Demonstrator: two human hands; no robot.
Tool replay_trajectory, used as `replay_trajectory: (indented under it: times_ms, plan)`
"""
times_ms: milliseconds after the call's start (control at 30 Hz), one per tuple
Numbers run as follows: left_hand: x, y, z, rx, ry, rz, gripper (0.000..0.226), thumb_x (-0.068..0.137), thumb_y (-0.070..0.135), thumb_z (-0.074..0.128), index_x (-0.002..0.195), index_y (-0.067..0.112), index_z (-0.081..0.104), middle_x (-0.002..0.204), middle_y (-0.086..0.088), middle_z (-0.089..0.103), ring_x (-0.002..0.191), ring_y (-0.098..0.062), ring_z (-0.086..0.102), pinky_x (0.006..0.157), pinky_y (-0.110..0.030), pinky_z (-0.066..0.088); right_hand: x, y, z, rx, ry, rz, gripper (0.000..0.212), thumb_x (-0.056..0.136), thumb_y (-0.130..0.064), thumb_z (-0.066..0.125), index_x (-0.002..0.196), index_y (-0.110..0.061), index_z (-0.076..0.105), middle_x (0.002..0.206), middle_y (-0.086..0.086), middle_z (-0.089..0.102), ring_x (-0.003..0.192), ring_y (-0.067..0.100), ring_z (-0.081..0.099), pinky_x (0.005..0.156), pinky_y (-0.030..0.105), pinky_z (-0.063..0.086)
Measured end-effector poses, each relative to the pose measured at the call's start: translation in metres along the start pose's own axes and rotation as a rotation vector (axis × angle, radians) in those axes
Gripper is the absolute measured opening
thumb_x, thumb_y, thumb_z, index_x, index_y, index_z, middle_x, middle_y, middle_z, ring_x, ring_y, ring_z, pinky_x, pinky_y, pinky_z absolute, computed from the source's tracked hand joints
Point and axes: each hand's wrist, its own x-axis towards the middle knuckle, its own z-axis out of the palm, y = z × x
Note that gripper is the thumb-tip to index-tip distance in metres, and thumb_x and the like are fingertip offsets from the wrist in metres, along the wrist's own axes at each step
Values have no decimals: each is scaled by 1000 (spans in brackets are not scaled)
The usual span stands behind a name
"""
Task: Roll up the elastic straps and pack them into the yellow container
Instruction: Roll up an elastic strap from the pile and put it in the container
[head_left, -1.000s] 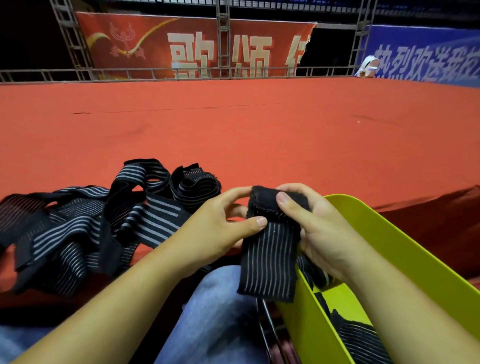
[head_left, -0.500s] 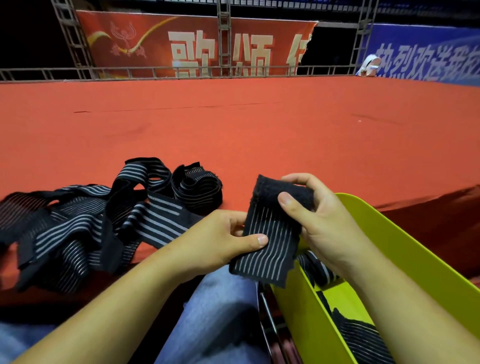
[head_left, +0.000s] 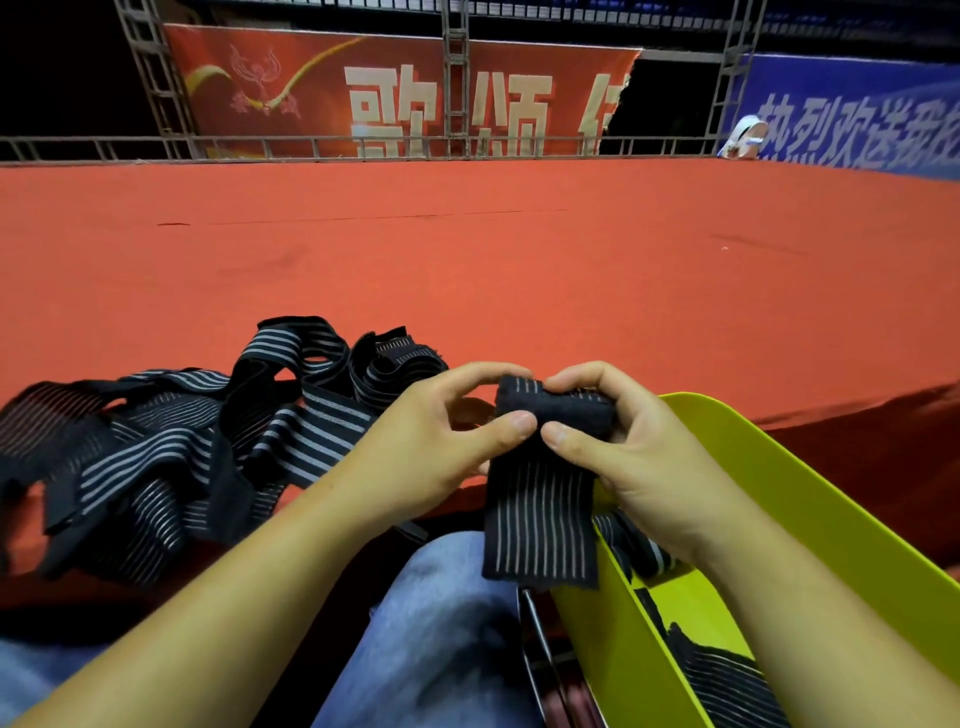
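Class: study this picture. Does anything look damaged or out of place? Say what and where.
The red banner at the back has a ragged, torn right edge. The unrolled straps lie tangled on the red carpet at left.

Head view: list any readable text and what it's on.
"歌颂" on the red banner; a third character is cut off at its torn edge.
"热烈欢送我" on the blue banner; the rest runs out of frame.
No text shows on the straps or the yellow container.
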Motion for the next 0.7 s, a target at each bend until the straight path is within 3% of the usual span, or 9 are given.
replay_trajectory:
  times_ms: [100,267,367,467,567,700]
  plan:
    - [-1,-2,0,-53,20,24,32,94,15,75,121,31,70,108,-1,78,102,-22,75,90,-42,63,0,1,0,58,-8,76,35,86,-15,79,115,-32,70,121,10,73,113,29,70,95,49,58]
    - [0,-2,1,-142,60,50,35,91,0,74,116,24,73,109,-4,77,103,-19,76,87,-32,61,0,-3,5,153,15,191,43,86,-39,77,122,-19,68,118,9,76,116,30,73,102,54,57]
    - [1,-1,2,-88,75,85,36,88,-6,76,111,23,74,105,1,76,97,-15,74,87,-27,59,-1,-3,8,165,2,235,54,81,-52,71,125,-19,67,121,11,76,112,28,74,94,51,60]
    - [0,-2,2,-33,73,104,39,86,-8,77,109,24,75,110,3,76,104,-16,74,91,-28,59,-1,-5,8,147,24,215,45,86,-46,70,122,-18,69,116,15,74,101,25,76,77,42,63]
    - [-2,-2,0,-104,6,30,35,91,2,77,118,23,73,118,2,74,112,-16,72,92,-29,59,-2,-5,5,139,27,186,40,86,-34,72,122,-17,68,120,20,72,101,28,75,76,41,64]
    - [-2,2,1,-315,-6,-135,35,95,40,70,127,28,70,121,-3,74,116,-18,72,102,-39,58,0,0,1,139,-5,162,38,86,-24,83,121,-25,70,124,17,72,117,36,71,97,54,60]
